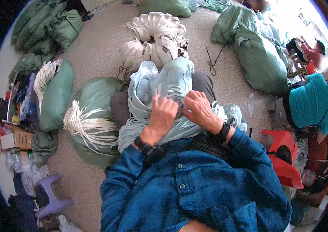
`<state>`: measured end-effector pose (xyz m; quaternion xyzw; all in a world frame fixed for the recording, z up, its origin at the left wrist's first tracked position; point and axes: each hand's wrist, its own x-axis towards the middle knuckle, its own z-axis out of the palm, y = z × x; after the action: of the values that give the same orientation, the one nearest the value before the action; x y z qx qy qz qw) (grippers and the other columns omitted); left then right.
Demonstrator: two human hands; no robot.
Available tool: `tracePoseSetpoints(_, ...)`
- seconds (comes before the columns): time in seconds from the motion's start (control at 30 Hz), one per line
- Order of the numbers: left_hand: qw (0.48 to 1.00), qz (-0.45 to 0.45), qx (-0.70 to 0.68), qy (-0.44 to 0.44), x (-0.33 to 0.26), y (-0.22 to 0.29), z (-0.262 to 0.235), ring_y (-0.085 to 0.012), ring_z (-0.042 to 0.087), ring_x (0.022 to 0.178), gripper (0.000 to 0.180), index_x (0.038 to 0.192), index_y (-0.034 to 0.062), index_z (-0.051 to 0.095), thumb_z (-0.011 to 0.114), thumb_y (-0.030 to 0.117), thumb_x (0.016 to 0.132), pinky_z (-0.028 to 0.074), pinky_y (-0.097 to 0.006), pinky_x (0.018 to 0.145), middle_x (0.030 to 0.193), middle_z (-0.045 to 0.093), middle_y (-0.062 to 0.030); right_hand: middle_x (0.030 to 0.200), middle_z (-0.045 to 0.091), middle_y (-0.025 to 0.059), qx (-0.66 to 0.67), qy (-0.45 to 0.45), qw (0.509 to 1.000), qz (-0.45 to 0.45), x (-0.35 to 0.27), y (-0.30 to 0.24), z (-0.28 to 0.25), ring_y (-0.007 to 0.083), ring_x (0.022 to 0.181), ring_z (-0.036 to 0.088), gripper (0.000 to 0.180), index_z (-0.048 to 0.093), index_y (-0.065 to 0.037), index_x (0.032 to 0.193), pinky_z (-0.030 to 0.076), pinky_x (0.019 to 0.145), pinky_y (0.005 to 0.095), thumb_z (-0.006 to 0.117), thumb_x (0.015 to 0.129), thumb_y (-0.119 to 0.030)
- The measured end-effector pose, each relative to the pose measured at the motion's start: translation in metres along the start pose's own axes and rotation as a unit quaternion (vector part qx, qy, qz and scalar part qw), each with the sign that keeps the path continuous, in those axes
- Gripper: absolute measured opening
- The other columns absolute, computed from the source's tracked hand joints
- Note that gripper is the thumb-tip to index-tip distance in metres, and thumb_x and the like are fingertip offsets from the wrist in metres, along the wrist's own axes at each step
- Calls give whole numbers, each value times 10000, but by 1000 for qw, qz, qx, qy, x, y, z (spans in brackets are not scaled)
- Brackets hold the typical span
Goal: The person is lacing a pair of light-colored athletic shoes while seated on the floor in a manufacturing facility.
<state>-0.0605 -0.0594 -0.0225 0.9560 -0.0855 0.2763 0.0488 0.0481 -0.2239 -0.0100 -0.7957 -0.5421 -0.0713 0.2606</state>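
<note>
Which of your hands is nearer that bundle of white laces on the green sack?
Left. The left hand rests on the pale blue shoes, on the side toward the white laces; the right hand lies farther away.

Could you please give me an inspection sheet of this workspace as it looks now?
Surface: beige floor; the person sits on it, work lies in the lap.
Job's things: two pale blue shoe uppers on a heap of pale blue laces.
Clutter: green sacks, white laces, a pile of white shoe uppers, cardboard box, purple stool, red stool.
Grippers: left hand and right hand both press on the right upper; grasp unclear.
Cables: a dark cord on the floor.
Surroundings: another person in a teal top sits at the right.
</note>
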Motion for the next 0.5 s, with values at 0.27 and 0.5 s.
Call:
tracePoseSetpoints(0.27,985,-52,1,-163,-90,-31,-62,-265,571,880,113,832,92,600,696,113,776,350,-487,1003,820,582,-70,1099,528,154,53,57,996,33,-6,2,4,359,1026,527,255,529,-36,923,426,841,423,677,718,-67)
tracePoseSetpoints(0.5,972,-66,-46,-222,-107,-34,-73,-277,600,867,28,817,82,616,620,107,829,365,-496,992,842,624,-80,1131,518,180,111,31,993,34,-3,8,5,393,1040,544,352,503,-27,1015,466,888,421,671,707,-13)
